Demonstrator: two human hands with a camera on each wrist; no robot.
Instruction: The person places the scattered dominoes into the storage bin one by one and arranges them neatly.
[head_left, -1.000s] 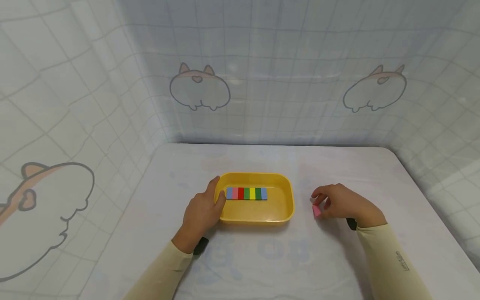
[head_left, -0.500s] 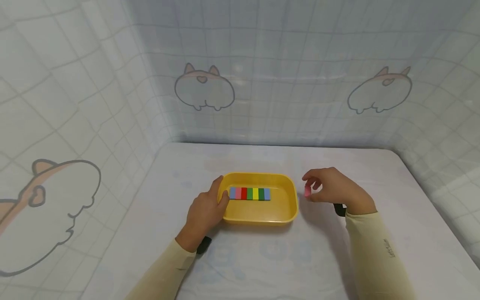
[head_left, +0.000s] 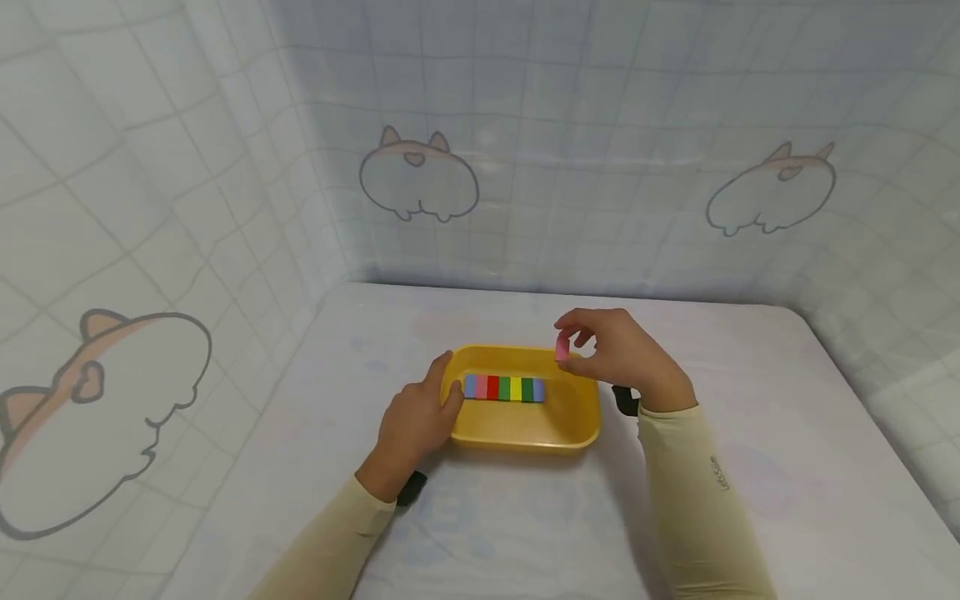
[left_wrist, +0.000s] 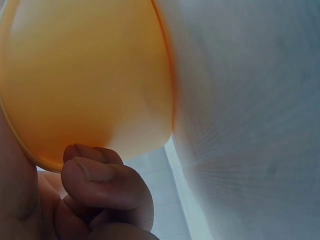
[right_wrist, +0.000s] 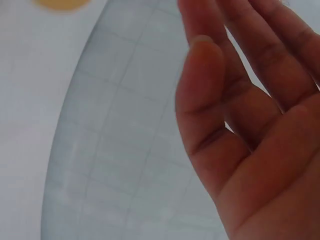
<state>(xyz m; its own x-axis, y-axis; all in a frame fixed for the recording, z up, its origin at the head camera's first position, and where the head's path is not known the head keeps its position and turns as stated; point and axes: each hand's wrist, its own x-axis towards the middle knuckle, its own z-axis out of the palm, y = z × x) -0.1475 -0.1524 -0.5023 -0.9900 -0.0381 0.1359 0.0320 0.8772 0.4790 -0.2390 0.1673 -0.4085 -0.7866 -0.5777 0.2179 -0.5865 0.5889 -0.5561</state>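
Observation:
A yellow rectangular tray [head_left: 525,428] sits on the table, and my left hand [head_left: 414,421] grips its left rim with the thumb over the edge. The left wrist view shows curled fingers [left_wrist: 107,182] against the tray's outer wall. Inside the tray lies a row of coloured blocks [head_left: 505,388] in blue, pink, red, green and yellow, side by side. My right hand [head_left: 626,354] pinches a small pink block [head_left: 562,347] between thumb and fingers, above the tray's back right part. In the right wrist view the block is hidden from sight.
A pale cloth covers the table [head_left: 510,525]. Behind and beside it hang white gridded curtains [head_left: 585,183] with cartoon animal drawings. A blurred yellow edge of the tray [right_wrist: 62,4] shows at the top of the right wrist view.
My right hand has lifted the pink block off the table right of the tray and carried it left, over the tray. The left hand still grips the rim. The view has shifted slightly.

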